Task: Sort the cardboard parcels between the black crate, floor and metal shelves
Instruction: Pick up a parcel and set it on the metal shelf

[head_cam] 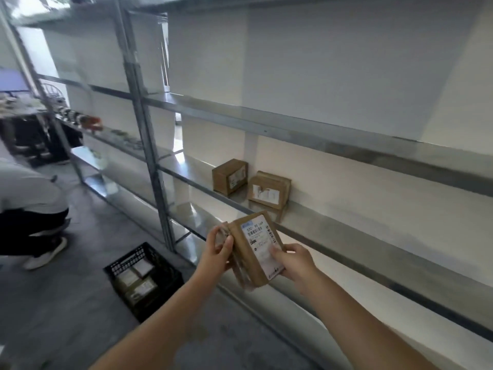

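I hold a small cardboard parcel [254,251] with a white shipping label in both hands, in front of the metal shelves [346,233]. My left hand [217,249] grips its left end and my right hand [293,260] grips its lower right corner, thumb on the label. Two more cardboard parcels stand on the middle shelf: one [229,177] further left, one [269,192] leaning beside it. The black crate [145,279] sits on the floor below my left arm, with several labelled parcels inside.
A person [29,206] crouches on the grey floor at the left. Shelf uprights [149,145] stand between the shelf bays. Small items [80,118] lie on the far left shelf, and a cluttered table [18,108] stands behind it.
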A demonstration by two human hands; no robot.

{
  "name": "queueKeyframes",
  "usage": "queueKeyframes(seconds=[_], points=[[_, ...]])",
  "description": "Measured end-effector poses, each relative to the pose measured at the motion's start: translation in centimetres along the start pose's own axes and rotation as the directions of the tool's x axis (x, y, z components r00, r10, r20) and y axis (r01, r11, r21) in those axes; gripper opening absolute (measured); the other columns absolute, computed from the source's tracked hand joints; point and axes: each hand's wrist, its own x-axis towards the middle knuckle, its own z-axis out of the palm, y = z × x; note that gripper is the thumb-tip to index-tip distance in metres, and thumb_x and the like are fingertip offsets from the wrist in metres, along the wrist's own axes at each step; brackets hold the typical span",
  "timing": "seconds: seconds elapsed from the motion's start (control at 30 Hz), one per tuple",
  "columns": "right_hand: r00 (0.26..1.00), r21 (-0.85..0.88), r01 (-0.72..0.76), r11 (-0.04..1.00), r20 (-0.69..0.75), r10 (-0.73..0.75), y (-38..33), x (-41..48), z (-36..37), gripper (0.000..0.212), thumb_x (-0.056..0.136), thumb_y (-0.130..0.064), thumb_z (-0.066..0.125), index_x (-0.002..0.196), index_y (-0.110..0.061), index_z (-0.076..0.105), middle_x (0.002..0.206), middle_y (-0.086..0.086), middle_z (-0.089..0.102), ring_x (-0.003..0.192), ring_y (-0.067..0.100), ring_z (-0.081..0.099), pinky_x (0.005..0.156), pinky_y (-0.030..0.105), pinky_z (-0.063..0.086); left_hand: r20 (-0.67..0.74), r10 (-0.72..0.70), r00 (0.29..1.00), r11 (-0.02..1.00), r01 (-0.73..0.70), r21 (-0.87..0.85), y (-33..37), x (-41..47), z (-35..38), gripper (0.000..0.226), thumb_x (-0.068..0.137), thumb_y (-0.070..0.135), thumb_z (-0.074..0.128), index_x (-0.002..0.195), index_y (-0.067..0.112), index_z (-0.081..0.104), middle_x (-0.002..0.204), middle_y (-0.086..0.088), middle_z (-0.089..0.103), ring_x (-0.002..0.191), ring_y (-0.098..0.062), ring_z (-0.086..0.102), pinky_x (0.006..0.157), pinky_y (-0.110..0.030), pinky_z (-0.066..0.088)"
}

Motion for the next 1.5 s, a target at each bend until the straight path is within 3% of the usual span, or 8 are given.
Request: queueKeyframes(seconds=[0.2,0.43,0.6,1.0,1.2,1.33,1.43,1.5], points=[[0.948,-0.062,-0.082,0.995,0.303,0.098,-0.5,2.4,6.8,0.045,0.082,-0.022,0.077,0.116,-0.005,0.054,0.105,0.014,0.071,0.093,0.027,0.071,0.070,0.041,0.061,-0.273,-0.018,0.962,0.999,0.010,-0.031,0.3,-0.4,-6.1,0.038,0.098,0.030,0.052,0.132,0.041,0.039,0.109,-0.009,0.067,0.094,-0.019,0.067,0.064,-0.028,0.058],[0.829,-0.164,-0.016,0.986,0.550,0.105,-2.0,7.2,13.4,0.015,0.092,-0.020,0.067,0.106,-0.019,0.063,0.090,0.002,0.070,0.074,0.015,0.067,0.051,0.026,0.051,-0.594,-0.140,0.792,0.990,0.122,-0.071,-0.6,2.6,-9.9,0.034,0.096,0.041,0.055,0.115,0.019,0.038,0.116,-0.008,0.058,0.100,-0.020,0.060,0.076,-0.033,0.051],[0.734,-0.172,-0.030,0.985,0.665,0.139,-3.0,11.7,17.8,0.033,0.090,-0.022,0.070,0.121,-0.014,0.063,0.107,0.007,0.073,0.096,0.025,0.070,0.081,0.047,0.059,-0.706,-0.125,0.697,0.991,0.125,-0.052,0.1,5.6,-11.3,0.021,0.101,0.034,0.048,0.118,0.025,0.041,0.106,-0.004,0.063,0.091,-0.017,0.063,0.073,-0.034,0.053],[0.606,-0.149,0.034,0.988,0.790,0.098,-4.1,18.4,23.6,0.040,0.095,-0.021,0.062,0.134,-0.030,0.056,0.112,0.000,0.072,0.101,0.020,0.069,0.088,0.044,0.058,-0.788,-0.217,0.576,0.974,0.181,-0.137,-0.4,10.7,-13.2,0.047,0.106,0.027,0.033,0.151,0.040,0.024,0.139,-0.006,0.055,0.119,-0.025,0.059,0.102,-0.046,0.048],[0.570,-0.206,0.123,0.971,0.815,0.101,-5.2,21.3,27.7,0.039,0.096,-0.018,0.061,0.133,-0.029,0.056,0.114,0.002,0.070,0.099,0.020,0.070,0.072,0.033,0.058,-0.694,-0.162,0.702,0.986,0.136,-0.093,-0.6,11.1,-17.9,0.070,0.100,0.016,0.051,0.140,0.059,0.013,0.106,-0.005,0.066,0.089,-0.015,0.067,0.073,-0.042,0.060],[0.553,-0.313,0.203,0.928,0.818,0.155,-5.5,23.4,31.4,0.039,0.095,-0.018,0.063,0.133,-0.023,0.056,0.115,0.007,0.068,0.100,0.025,0.069,0.077,0.040,0.060,-0.570,-0.178,0.802,0.984,0.164,-0.075,0.0,12.0,-24.2,0.078,0.088,0.003,0.066,0.134,0.056,0.032,0.120,-0.013,0.053,0.101,-0.027,0.064,0.066,-0.036,0.061],[0.640,-0.355,0.194,0.915,0.752,0.156,-5.6,24.7,35.4,0.050,0.089,-0.020,0.071,0.134,-0.012,0.051,0.119,0.009,0.066,0.101,0.027,0.069,0.085,0.047,0.059,-0.560,-0.160,0.813,0.987,0.147,-0.068,-0.6,13.9,-28.4,0.068,0.080,0.004,0.076,0.121,0.049,0.046,0.123,-0.018,0.050,0.103,-0.031,0.063,0.075,-0.047,0.061],[0.724,-0.385,0.181,0.905,0.675,0.143,-4.7,26.9,39.0,0.090,0.066,-0.041,0.088,0.136,-0.008,0.042,0.126,0.009,0.061,0.104,0.026,0.066,0.087,0.046,0.058,-0.571,-0.147,0.808,0.989,0.102,-0.111,-1.0,15.4,-30.6,0.063,0.077,0.008,0.080,0.118,0.045,0.049,0.122,-0.018,0.051,0.103,-0.034,0.065,0.079,-0.053,0.059]])
